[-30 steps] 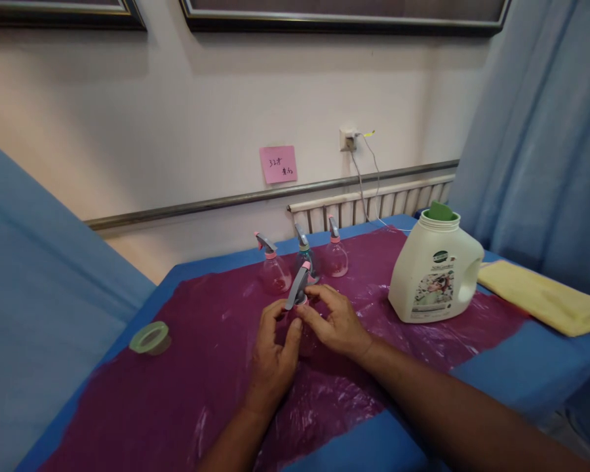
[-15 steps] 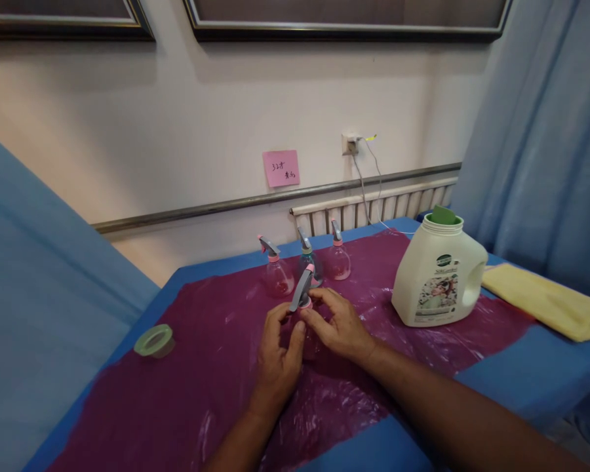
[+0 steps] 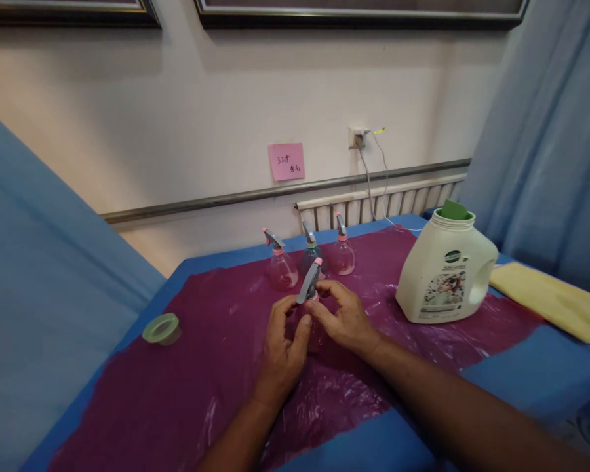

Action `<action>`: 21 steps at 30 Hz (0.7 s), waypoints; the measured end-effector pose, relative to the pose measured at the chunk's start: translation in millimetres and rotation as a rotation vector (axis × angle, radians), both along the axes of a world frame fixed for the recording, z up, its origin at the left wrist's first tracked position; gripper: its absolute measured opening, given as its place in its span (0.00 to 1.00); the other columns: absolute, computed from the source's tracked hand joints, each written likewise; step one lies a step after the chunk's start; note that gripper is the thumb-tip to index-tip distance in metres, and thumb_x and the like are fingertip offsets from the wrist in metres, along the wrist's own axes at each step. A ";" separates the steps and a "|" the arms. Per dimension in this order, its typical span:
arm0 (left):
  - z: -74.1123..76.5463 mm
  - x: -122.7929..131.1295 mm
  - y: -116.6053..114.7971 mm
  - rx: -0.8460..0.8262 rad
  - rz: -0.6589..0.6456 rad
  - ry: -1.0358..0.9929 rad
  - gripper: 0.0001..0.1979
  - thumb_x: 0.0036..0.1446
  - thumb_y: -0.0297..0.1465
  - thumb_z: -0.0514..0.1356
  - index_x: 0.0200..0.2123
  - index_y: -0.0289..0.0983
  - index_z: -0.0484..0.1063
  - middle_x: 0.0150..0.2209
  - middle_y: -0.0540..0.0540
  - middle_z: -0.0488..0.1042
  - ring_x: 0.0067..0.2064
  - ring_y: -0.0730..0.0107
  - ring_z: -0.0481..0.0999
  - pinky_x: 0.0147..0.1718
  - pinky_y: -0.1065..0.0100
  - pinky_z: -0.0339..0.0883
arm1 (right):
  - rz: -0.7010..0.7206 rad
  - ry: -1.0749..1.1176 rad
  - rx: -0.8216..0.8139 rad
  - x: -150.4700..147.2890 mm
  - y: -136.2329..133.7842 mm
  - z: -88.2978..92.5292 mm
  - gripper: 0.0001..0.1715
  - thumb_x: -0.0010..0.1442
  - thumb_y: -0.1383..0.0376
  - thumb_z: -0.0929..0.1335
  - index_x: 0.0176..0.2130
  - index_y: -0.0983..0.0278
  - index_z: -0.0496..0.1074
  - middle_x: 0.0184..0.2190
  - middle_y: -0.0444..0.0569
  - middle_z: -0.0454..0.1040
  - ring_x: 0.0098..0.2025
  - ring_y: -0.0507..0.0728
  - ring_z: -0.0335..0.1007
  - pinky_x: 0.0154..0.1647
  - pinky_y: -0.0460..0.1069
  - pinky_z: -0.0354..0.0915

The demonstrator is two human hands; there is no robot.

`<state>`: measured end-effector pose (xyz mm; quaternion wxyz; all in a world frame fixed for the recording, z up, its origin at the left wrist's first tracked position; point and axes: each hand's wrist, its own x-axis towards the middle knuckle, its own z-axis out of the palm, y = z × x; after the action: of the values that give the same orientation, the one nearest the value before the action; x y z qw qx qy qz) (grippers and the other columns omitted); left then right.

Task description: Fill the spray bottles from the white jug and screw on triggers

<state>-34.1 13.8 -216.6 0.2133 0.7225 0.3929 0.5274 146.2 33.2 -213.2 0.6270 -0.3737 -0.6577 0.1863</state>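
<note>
A clear spray bottle with a grey trigger head and pink collar stands upright in front of me, mostly hidden by my fingers. My left hand is wrapped round its left side. At the collar, my right hand closes its thumb and fingers on the bottle from the right. Just behind stand a pink spray bottle, a blue-tinted spray bottle and another pink spray bottle, each with a grey head. The two pink ones hold a little pale matter at the bottom.
A cream jug with a green piece in its mouth stands to the right, beside a folded yellow cloth. On the left sits a small green-rimmed cup. Purple plastic sheeting covers much of the blue table.
The whole view has shifted slightly, so everything sits a little further right and higher. Both hands keep their hold on the spray bottle, with hardly any change in the fingers.
</note>
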 end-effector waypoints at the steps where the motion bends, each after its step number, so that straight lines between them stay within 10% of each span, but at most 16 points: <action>1: 0.1 0.0 -0.3 -0.009 -0.004 0.007 0.16 0.78 0.39 0.62 0.64 0.46 0.73 0.61 0.42 0.78 0.62 0.56 0.80 0.65 0.52 0.72 | -0.010 0.007 0.005 0.1 0.1 0.0 0.12 0.71 0.60 0.75 0.53 0.57 0.80 0.48 0.50 0.86 0.48 0.60 0.82 0.53 0.55 0.76; 21: -6.4 7.0 -0.5 -0.080 -0.031 0.024 0.18 0.74 0.35 0.64 0.64 0.46 0.74 0.61 0.43 0.79 0.63 0.54 0.79 0.67 0.49 0.70 | -0.066 0.092 -0.058 -1.2 -3.8 5.1 0.11 0.63 0.56 0.78 0.41 0.58 0.78 0.38 0.46 0.83 0.41 0.58 0.80 0.47 0.54 0.76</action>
<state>-27.1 13.3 -223.0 0.2454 0.7258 0.4048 0.4991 145.0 29.4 -208.1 0.6512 -0.4043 -0.6098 0.2015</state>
